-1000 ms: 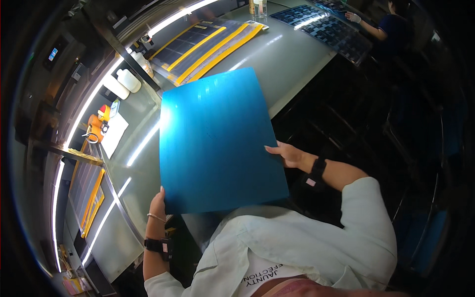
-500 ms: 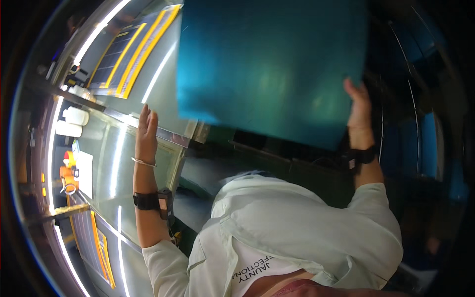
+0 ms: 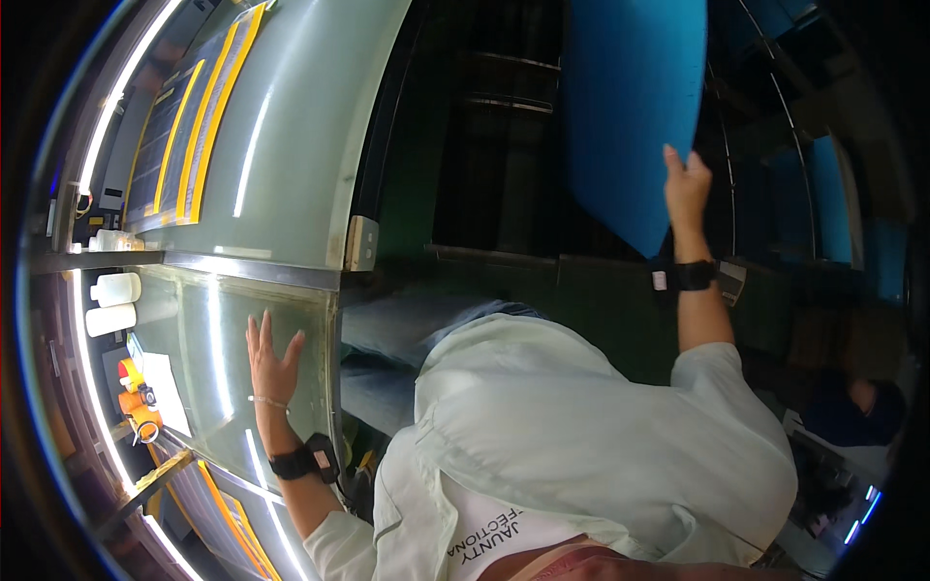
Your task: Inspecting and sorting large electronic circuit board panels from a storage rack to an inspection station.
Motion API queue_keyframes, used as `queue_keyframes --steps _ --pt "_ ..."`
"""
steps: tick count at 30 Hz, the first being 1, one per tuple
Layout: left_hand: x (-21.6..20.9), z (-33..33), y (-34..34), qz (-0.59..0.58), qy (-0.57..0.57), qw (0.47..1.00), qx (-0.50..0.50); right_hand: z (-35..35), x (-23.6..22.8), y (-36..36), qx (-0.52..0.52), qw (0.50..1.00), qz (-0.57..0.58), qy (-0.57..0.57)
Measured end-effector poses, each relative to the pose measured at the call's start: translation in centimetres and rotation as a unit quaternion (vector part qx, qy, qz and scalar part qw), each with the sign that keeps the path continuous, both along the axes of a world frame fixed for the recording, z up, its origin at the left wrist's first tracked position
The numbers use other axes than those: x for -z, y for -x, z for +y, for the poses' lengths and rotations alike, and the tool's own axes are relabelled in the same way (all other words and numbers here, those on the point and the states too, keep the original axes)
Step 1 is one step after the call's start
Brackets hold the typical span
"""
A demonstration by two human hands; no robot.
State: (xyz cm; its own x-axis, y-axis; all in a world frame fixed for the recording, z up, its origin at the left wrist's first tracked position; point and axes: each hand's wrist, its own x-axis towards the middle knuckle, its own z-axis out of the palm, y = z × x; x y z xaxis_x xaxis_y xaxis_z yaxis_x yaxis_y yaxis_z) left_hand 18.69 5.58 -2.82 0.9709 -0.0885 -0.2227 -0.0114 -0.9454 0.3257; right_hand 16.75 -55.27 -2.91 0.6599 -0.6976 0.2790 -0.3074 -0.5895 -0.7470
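A large flat blue sheet point(image 3: 632, 107) hangs tilted at the upper right, its top end cut off by the edge of the view. My right hand point(image 3: 689, 194) grips its right edge near the lower corner, thumb on one side and the other fingers closed round it. On the left, my left hand point(image 3: 274, 366) has its fingers spread and holds nothing. It is over the greenish glass worktop point(image 3: 308, 315); whether it touches the glass I cannot tell.
Yellow-edged dark sheets point(image 3: 184, 136) lie on the far worktop. White bottles point(image 3: 114, 302), an orange tape dispenser point(image 3: 140, 407) and paper point(image 3: 165, 387) stand along the left. Dark racks point(image 3: 504, 126) fill the middle back. What seems a person point(image 3: 857, 412) is at the right.
The blue sheet has swung right and turned more edge-on, still in my right hand. My left hand has come nearer and spread its fingers. The view has shifted, showing more worktop.
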Motion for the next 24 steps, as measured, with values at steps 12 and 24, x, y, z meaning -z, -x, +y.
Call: queue_keyframes --steps 12,24 --pt "1.0 0.4 8.2 0.025 -0.098 0.991 -0.086 7.4 18.1 -4.7 0.019 0.997 0.074 0.018" --pt "0.2 -0.7 7.6 0.056 -0.085 0.989 -0.105 10.7 21.4 -5.6 0.026 0.993 0.116 -0.012"
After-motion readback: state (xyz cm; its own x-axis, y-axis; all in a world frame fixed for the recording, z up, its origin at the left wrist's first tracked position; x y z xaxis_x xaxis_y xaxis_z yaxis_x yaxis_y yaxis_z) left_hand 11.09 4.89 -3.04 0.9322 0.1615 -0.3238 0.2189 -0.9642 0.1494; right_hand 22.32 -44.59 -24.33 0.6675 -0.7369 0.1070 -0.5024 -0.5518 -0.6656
